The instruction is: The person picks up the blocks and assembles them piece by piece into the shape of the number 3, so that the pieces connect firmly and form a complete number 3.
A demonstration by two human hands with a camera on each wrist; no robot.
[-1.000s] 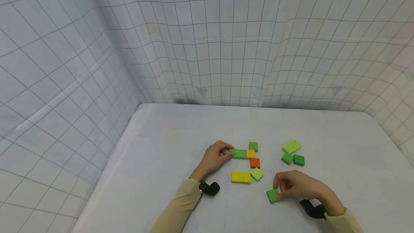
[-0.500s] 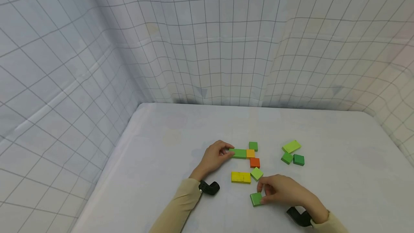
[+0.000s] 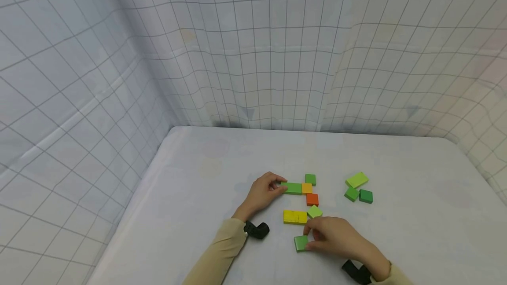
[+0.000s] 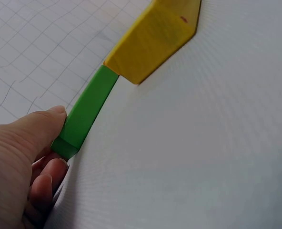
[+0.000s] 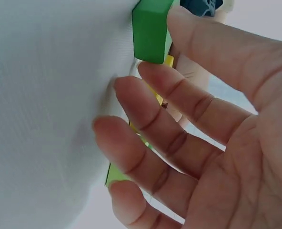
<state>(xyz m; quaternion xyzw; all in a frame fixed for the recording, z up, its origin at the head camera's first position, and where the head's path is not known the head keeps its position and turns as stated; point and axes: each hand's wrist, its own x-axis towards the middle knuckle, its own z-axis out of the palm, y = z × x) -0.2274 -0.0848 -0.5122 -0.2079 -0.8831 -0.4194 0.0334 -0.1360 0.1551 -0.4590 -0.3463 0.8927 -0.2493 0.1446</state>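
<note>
At the middle of the table, my left hand (image 3: 262,193) pinches the near-left end of a long green block (image 3: 293,188), thumb and fingertips on either side in the left wrist view. That block touches an orange block (image 3: 306,188). A red block (image 3: 312,199) lies just below the orange one, and a small green block (image 3: 310,179) just above it. My right hand (image 3: 336,237) holds a green square block (image 3: 300,243) between thumb and index finger, below a yellow rectangular block (image 3: 295,217). A light green block (image 3: 314,211) sits turned at an angle beside the yellow one.
To the right lie a lime rectangular block (image 3: 357,180), a green block (image 3: 351,194) and a dark green block (image 3: 366,196), close together. A gridded white cloth (image 3: 253,56) hangs behind the white tabletop (image 3: 206,162).
My right hand has slid left with the green square block, bringing it below the yellow block. The left hand stays on the long green block.
</note>
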